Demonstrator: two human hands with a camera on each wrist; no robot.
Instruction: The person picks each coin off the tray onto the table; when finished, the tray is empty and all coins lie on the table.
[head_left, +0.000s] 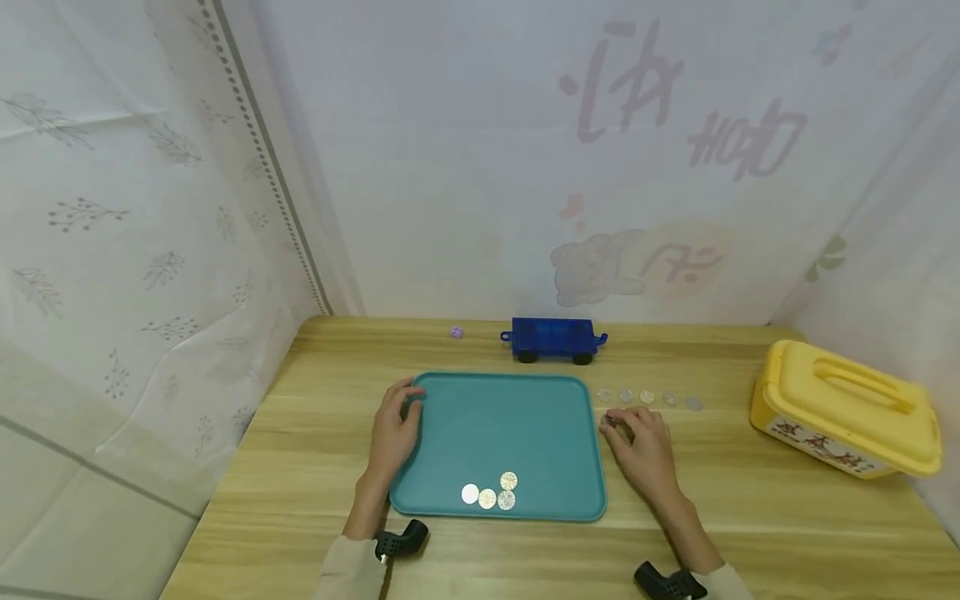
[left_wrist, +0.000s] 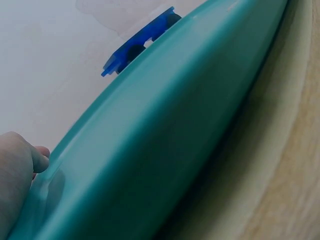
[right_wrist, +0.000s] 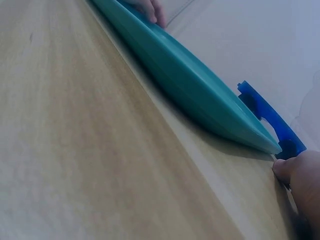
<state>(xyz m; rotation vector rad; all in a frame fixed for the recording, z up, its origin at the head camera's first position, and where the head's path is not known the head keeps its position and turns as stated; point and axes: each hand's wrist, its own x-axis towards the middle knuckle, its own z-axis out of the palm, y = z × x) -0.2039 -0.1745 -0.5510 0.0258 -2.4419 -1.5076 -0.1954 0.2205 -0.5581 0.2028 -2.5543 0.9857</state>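
Observation:
A teal tray (head_left: 510, 433) lies on the wooden table, with several round coins (head_left: 487, 499), silver and gold in colour, near its front edge. My left hand (head_left: 395, 429) rests on the tray's left rim, its fingers loosely bent and nothing held between them. Just outside the right rim, my right hand (head_left: 647, 450) pinches a coin (head_left: 607, 420) between thumb and fingertips, low at the table; the fingers partly cover it. Beyond that hand, several more coins (head_left: 647, 397) form a row on the wood. The right wrist view shows the thumb (right_wrist: 283, 169) close to the tray's corner.
Behind the tray stands a blue toy wagon (head_left: 553, 337) with black wheels. A small purple piece (head_left: 457, 332) sits near the table's back edge. On the right is a yellow lidded box (head_left: 843, 408) with a handle. White patterned cloth (head_left: 450, 167) hangs behind the table.

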